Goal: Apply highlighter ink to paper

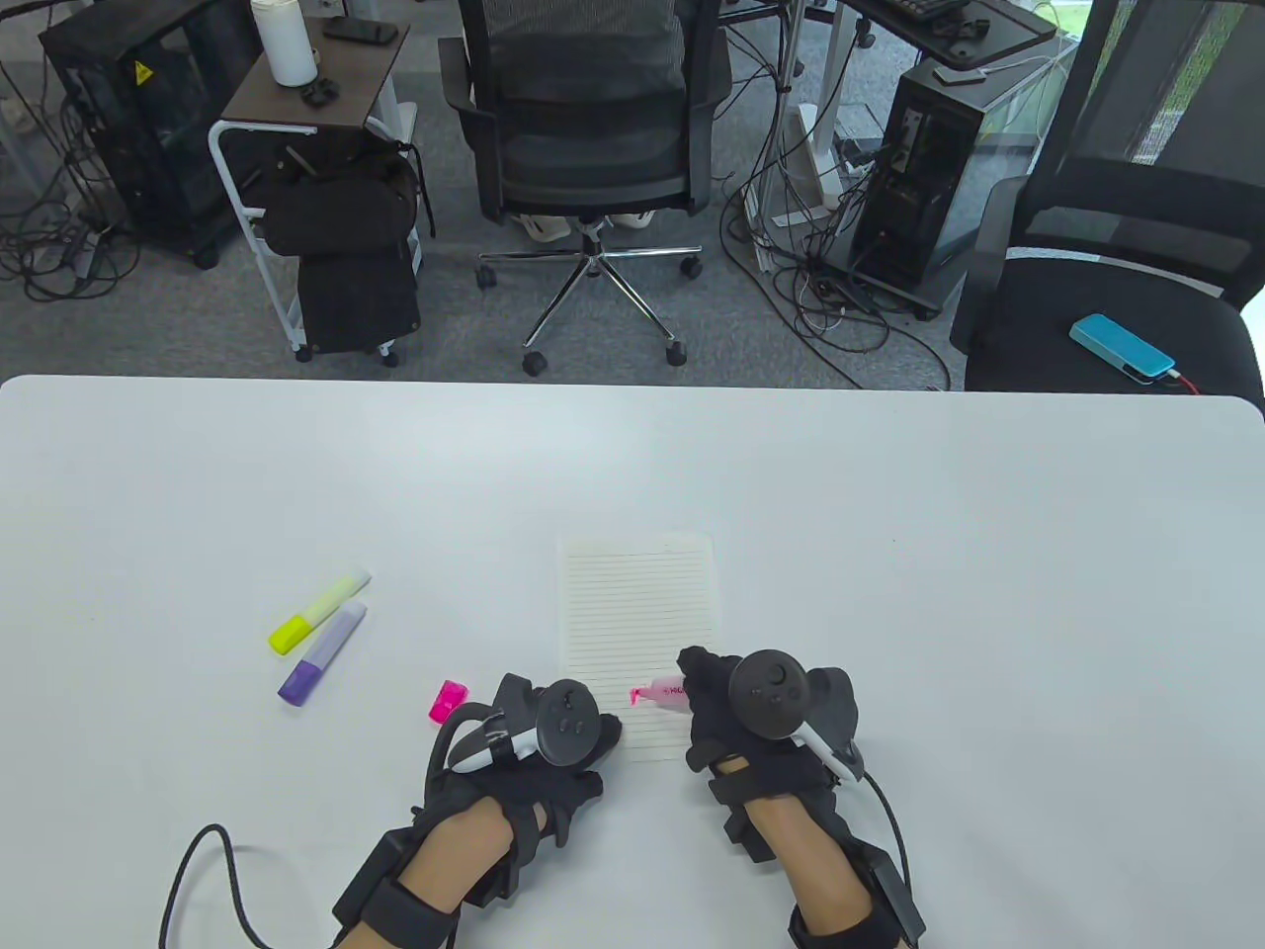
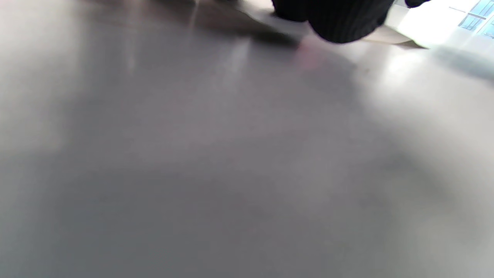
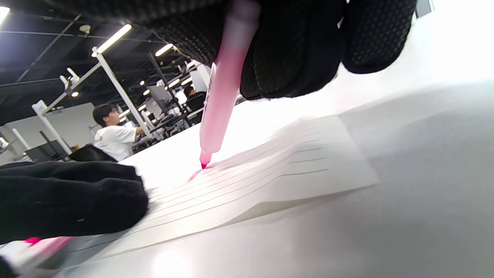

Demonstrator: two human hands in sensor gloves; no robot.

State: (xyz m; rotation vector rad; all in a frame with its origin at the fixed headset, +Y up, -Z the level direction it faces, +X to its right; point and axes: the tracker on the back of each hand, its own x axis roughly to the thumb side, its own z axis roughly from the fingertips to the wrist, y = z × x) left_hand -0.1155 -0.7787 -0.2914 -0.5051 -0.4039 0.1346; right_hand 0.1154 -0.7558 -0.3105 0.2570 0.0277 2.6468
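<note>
A lined sheet of paper (image 1: 637, 613) lies on the white table (image 1: 889, 554). My right hand (image 1: 731, 712) grips an uncapped pink highlighter (image 1: 660, 692), tip down and to the left. In the right wrist view the highlighter (image 3: 220, 104) has its tip touching the paper (image 3: 293, 166), with a short pink mark beside the tip. My left hand (image 1: 573, 736) rests on the paper's near left corner and holds nothing I can see. It also shows in the right wrist view (image 3: 69, 197). The pink cap (image 1: 447, 701) lies on the table left of my left hand.
A yellow highlighter (image 1: 316, 611) and a purple highlighter (image 1: 322, 654) lie side by side at the left. Office chairs, computer towers and cables stand beyond the table's far edge. The left wrist view shows only blurred table surface and a gloved fingertip (image 2: 339, 19).
</note>
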